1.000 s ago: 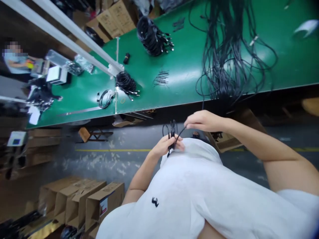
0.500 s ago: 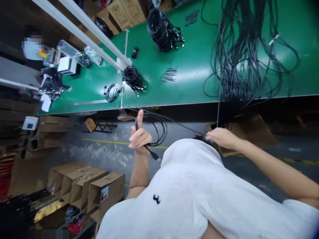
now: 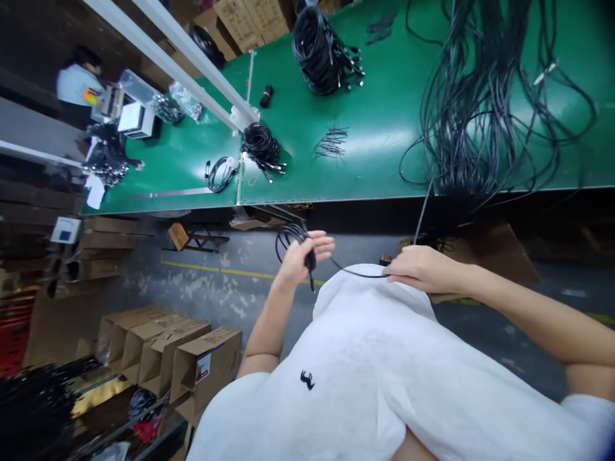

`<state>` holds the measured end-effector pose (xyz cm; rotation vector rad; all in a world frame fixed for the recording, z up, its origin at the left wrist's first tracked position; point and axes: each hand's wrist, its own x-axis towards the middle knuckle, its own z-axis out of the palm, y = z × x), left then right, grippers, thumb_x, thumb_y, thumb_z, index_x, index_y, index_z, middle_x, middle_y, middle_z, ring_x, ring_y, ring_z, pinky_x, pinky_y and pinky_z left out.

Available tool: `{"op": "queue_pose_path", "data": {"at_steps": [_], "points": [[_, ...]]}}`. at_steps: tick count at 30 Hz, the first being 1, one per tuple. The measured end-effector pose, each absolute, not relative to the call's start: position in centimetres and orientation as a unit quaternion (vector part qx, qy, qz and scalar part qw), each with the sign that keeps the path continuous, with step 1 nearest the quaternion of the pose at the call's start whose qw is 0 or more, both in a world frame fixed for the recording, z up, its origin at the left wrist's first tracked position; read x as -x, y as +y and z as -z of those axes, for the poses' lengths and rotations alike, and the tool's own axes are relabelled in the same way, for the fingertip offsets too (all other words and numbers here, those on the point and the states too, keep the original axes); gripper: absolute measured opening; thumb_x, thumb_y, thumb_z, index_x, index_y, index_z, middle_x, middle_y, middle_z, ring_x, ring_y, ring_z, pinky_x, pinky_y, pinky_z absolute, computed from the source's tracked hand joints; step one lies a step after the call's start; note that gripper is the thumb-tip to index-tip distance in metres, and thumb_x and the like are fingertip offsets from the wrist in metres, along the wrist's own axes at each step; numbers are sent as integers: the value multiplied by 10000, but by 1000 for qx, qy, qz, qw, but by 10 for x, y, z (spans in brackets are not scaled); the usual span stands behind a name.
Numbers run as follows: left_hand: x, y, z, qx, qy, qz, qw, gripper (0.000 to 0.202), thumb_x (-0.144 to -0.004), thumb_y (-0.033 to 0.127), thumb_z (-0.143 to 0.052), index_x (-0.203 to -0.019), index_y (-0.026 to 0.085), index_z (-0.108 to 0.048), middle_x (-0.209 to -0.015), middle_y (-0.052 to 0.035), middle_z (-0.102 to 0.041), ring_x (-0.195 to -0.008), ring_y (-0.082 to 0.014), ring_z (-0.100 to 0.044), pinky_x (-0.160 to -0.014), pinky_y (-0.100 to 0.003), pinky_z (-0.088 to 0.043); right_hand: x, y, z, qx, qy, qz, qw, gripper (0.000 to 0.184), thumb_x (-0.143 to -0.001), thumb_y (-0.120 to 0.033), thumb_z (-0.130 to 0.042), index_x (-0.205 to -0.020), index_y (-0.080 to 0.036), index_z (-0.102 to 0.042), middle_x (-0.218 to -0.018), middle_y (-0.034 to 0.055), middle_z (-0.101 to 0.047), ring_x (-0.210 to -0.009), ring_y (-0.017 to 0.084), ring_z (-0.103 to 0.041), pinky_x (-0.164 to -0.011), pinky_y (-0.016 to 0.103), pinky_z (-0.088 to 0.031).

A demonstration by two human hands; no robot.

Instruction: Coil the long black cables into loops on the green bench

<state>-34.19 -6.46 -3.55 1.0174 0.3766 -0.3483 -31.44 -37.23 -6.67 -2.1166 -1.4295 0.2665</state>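
A partly wound black USB cable [image 3: 284, 238] loops around my left hand [image 3: 300, 261], in front of the table's edge. The fingers of that hand point to the right, and the loops lie against the palm and thumb with one end hanging below. From there the cable sags across the front of the white shirt to my right hand [image 3: 416, 269], whose fingers pinch it. Past my right hand the cable rises to the large heap of loose black cables [image 3: 473, 147] on the green table [image 3: 375, 141].
Coiled cable bundles [image 3: 319, 54] and a smaller bundle [image 3: 262, 146] lie on the table. Short black ties [image 3: 331, 142] are scattered near the middle. A white post [image 3: 206, 64] rises at left. Open cartons [image 3: 189, 358] stand on the floor; a person [image 3: 79, 83] is far left.
My left hand has moved right and turned, its fingers now pointing right and the loops gathered closer. My right hand has shifted slightly left, and the cable between my hands hangs slacker.
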Motion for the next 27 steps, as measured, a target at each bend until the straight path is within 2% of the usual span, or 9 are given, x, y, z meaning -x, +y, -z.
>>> {"op": "queue_pose_path", "data": {"at_steps": [3, 7, 10, 14, 16, 19, 23, 25, 27], "points": [[353, -97, 50, -484, 100, 337, 801, 309, -811, 366, -722, -955, 97, -671, -809, -119, -721, -771, -190, -704, -721, -285, -565, 298, -344, 37, 767, -537, -109, 334, 397, -1005, -409, -363, -940, -212, -702, -826, 43, -726, -715, 148, -613, -683, 280, -366], [369, -110, 45, -388, 40, 474, 789, 366, -816, 453, -692, -902, 98, -681, -402, 54, -441, -319, -69, -400, -389, -191, -408, 250, -367, 63, 790, -478, -165, 347, 394, -985, -451, -397, -909, -216, -705, -875, 25, -725, -787, 154, -628, -772, 291, -406], [369, -95, 36, -351, 73, 401, 843, 271, -841, 404, -661, -833, 134, -687, -339, 131, -194, -244, -20, -128, -293, -132, -227, 212, -436, 109, 882, -362, -102, 286, 468, -995, -455, -351, -909, -178, -718, -966, 76, -727, -927, 193, -626, -927, 362, -378], [365, -65, 22, -348, 124, 213, 904, 279, -943, 390, -501, -924, 192, -697, -332, 144, -100, -212, -18, 7, -251, -135, -107, 208, -497, 138, 962, -232, -55, 131, 515, -1013, -380, -299, -920, -102, -722, -989, 155, -714, -945, 230, -623, -952, 422, -332], [361, -52, 12, -356, 134, 101, 920, 290, -951, 441, -484, -1034, 239, -676, -342, 144, -142, -189, -14, -40, -248, -144, -83, 241, -483, 128, 957, -259, -93, 94, 430, -992, -318, -358, -864, -129, -724, -898, 138, -721, -799, 209, -624, -771, 357, -381], [351, -43, 1, -401, 154, 35, 902, 262, -927, 424, -549, -1064, 224, -648, -402, 118, -348, -216, -13, -256, -266, -130, -171, 312, -426, 92, 861, -442, -195, 160, 341, -978, -289, -395, -816, -210, -684, -772, 47, -706, -665, 153, -598, -574, 282, -306], [343, -69, 17, -519, 157, 173, 822, 286, -811, 386, -718, -920, 133, -641, -710, -42, -694, -585, -131, -668, -499, -185, -507, 351, -361, 49, 765, -547, -183, 288, 447, -1016, -417, -315, -745, -193, -591, -637, 19, -618, -551, 119, -506, -534, 266, -269], [348, -91, 30, -542, 122, 271, 786, 347, -785, 427, -738, -905, 115, -645, -850, -109, -735, -781, -194, -715, -680, -260, -565, 337, -347, 38, 763, -528, -171, 331, 447, -1012, -427, -316, -759, -189, -596, -649, 19, -610, -557, 118, -491, -542, 260, -267], [359, -109, 39, -523, 71, 380, 759, 379, -803, 461, -708, -904, 100, -650, -837, -130, -736, -779, -202, -711, -710, -279, -556, 316, -343, 34, 766, -489, -195, 369, 426, -998, -434, -349, -770, -185, -610, -664, 15, -611, -580, 118, -499, -557, 248, -282]]}}
